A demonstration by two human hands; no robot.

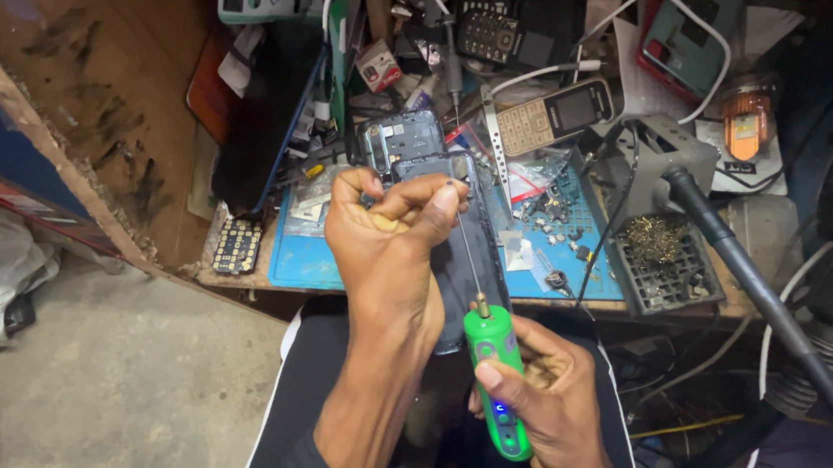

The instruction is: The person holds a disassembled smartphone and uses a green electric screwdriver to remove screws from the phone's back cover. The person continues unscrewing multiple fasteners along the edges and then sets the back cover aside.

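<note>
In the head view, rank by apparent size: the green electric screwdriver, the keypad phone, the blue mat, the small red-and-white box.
1. blue mat
2. green electric screwdriver, nearest the camera
3. keypad phone, close to it; unsure
4. small red-and-white box

— Where is the single head view looking from?

— It is looking steeply down from the person's head, close over the left hand (pixel 388 247) and right hand (pixel 542 404) at centre and lower centre of the frame.

— Which way is it facing?

— It is facing forward onto the cluttered workbench (pixel 339 261) filling the upper half, with the concrete floor (pixel 121 410) showing at lower left.

— Is any second view sharing the scene?

— No, one camera is covering it all.
</note>
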